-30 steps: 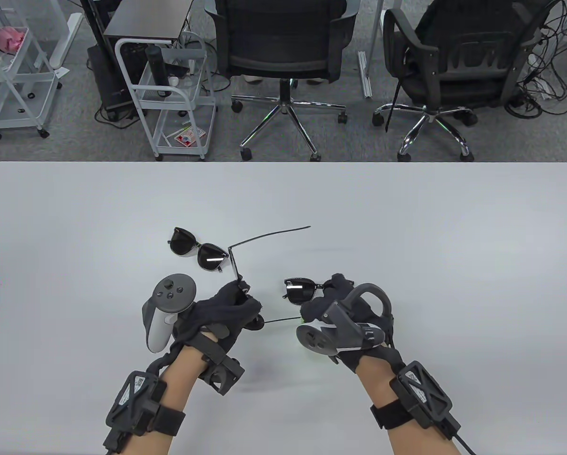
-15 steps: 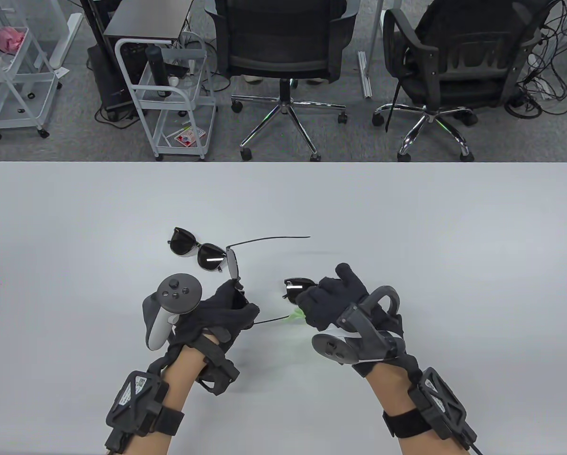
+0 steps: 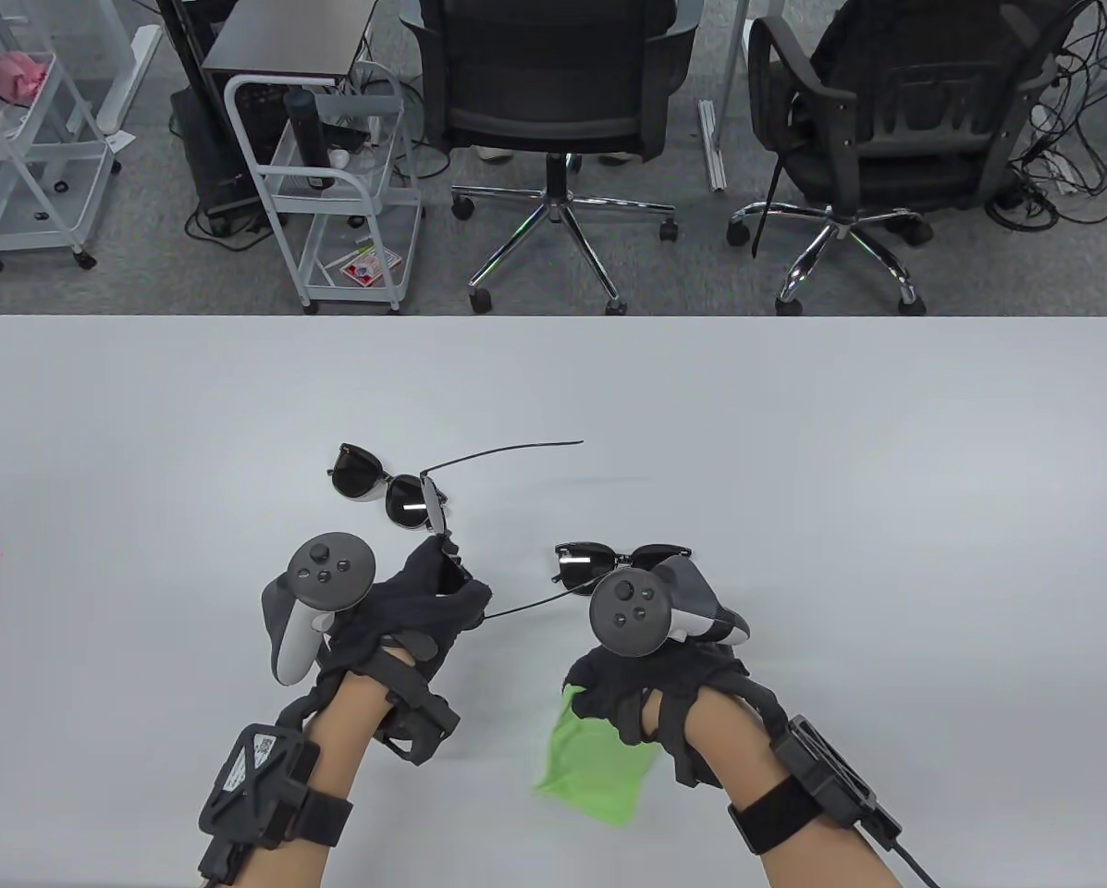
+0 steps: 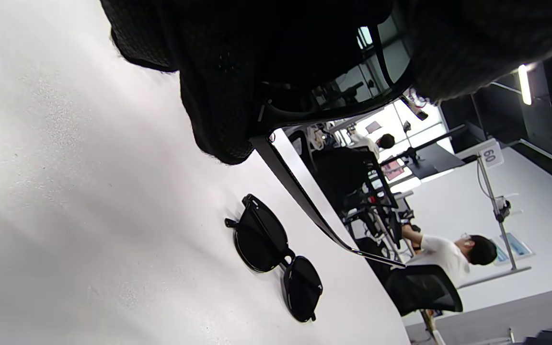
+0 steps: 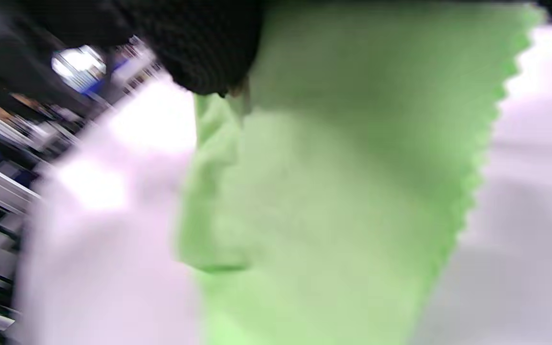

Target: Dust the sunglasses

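My left hand [image 3: 451, 583] grips a pair of black sunglasses [image 3: 439, 518] by one lens, raised off the table with its front edge-on. One of its temples [image 3: 507, 453] points away to the right, the other toward my right hand. In the left wrist view this held pair [image 4: 338, 91] sits between my gloved fingers [image 4: 218, 96]. My right hand [image 3: 622, 694] is palm down nearer the front edge and holds a green cloth [image 3: 599, 768], which hangs below it. The same green cloth [image 5: 343, 191] fills the blurred right wrist view. Cloth and held pair are apart.
A second pair of sunglasses [image 3: 382, 481] lies on the white table [image 3: 886, 509] just beyond my left hand, seen too in the left wrist view [image 4: 276, 258]. A third pair [image 3: 599, 560] lies beyond my right hand's tracker. Office chairs and carts stand beyond the far edge.
My right hand drew back from the held sunglasses toward the front edge and turned palm down; the green cloth now hangs out below it. My left hand shifted the held pair slightly left.
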`<state>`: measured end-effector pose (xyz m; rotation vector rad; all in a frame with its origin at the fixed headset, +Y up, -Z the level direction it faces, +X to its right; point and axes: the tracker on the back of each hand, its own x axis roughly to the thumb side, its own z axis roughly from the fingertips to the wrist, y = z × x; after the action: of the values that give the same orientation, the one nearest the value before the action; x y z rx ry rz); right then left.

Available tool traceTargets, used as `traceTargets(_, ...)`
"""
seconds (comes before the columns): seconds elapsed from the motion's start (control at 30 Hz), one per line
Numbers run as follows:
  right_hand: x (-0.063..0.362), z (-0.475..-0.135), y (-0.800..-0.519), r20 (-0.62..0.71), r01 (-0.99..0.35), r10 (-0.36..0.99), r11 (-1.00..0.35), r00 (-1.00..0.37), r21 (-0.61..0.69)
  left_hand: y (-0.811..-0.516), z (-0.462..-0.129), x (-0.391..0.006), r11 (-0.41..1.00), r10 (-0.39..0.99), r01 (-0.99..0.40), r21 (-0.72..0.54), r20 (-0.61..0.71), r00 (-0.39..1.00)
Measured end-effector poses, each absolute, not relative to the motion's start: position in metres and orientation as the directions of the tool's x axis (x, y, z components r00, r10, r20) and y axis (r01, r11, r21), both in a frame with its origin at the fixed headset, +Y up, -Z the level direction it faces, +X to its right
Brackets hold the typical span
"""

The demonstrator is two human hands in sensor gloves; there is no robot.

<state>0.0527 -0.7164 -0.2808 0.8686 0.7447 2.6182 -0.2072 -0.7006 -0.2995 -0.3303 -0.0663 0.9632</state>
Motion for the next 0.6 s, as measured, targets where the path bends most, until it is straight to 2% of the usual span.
traceTargets(0.1, 0.051, -0.283, -0.723, 0.514, 0.07, 0.187, -0.895, -0.837, 0.44, -0.702, -0.3, -0.206, 0.524, 0.813, -0.792, -0.312, -0.091, 0.574)
traceTargets(0.17, 0.051, -0.282, -0.719, 0.522, 0.118, 0.098, -0.923, -0.847, 0.366, -0.702, -0.3, -0.206, 0.523, 0.815, -0.793, -0.312, -0.089, 0.572)
traceTargets(0.23, 0.053, -0.282, -0.711, 0.51, 0.09, 0.076, -0.951, -0.857, 0.295, -0.702, -0.3, -0.206, 0.519, 0.821, -0.798, -0.307, -0.082, 0.565)
traceTargets(0.33, 0.058, -0.28, -0.697, 0.486, -0.029, 0.126, -0.979, -0.865, 0.201, -0.701, -0.3, -0.205, 0.511, 0.832, -0.804, -0.303, -0.061, 0.552)
traceTargets(0.43, 0.063, -0.277, -0.683, 0.487, -0.216, 0.244, -0.97, -0.839, 0.114, -0.7, -0.299, -0.201, 0.494, 0.847, -0.812, -0.31, -0.039, 0.53)
traceTargets(0.53, 0.065, -0.275, -0.677, 0.473, -0.386, 0.378, -0.919, -0.796, 0.085, -0.699, -0.296, -0.192, 0.474, 0.861, -0.808, -0.351, -0.007, 0.508)
traceTargets(0.6, 0.065, -0.273, -0.674, 0.472, -0.445, 0.423, -0.893, -0.773, 0.073, -0.698, -0.293, -0.182, 0.478, 0.86, -0.794, -0.375, 0.018, 0.509)
